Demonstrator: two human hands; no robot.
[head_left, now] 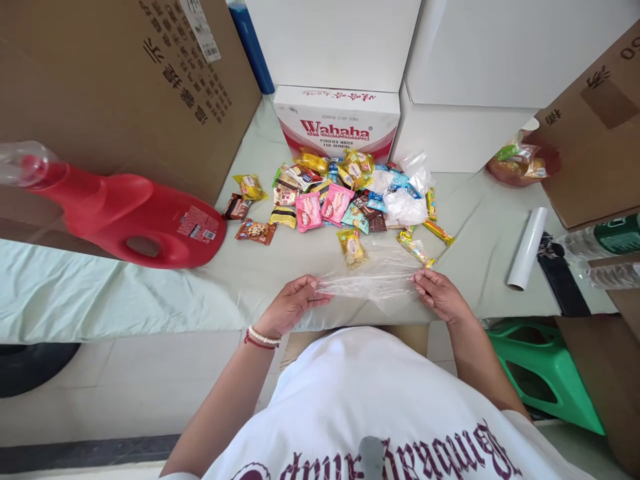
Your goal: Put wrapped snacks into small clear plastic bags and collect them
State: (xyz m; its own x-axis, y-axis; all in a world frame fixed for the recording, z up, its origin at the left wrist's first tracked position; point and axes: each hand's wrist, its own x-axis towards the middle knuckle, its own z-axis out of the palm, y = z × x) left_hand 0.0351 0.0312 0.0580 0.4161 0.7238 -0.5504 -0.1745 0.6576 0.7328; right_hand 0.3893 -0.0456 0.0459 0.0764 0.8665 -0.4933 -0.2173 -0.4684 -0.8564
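Note:
My left hand (293,305) and my right hand (440,295) each pinch one end of a clear plastic bag (373,277), stretched flat between them at the near edge of the cloth-covered table (150,293). Just beyond the bag lies a pile of wrapped snacks (345,193): pink wafer packs, yellow packets, chocolate bars and a cookie pack. One yellow packet (351,248) lies closest to the bag. A white crumpled bag (405,207) rests in the pile.
A red detergent jug (125,213) lies on its side at the left. Cardboard boxes (125,87) and a Wahaha box (336,123) stand behind. A white roll (527,248), bottles (607,237) and a green stool (545,373) are at the right.

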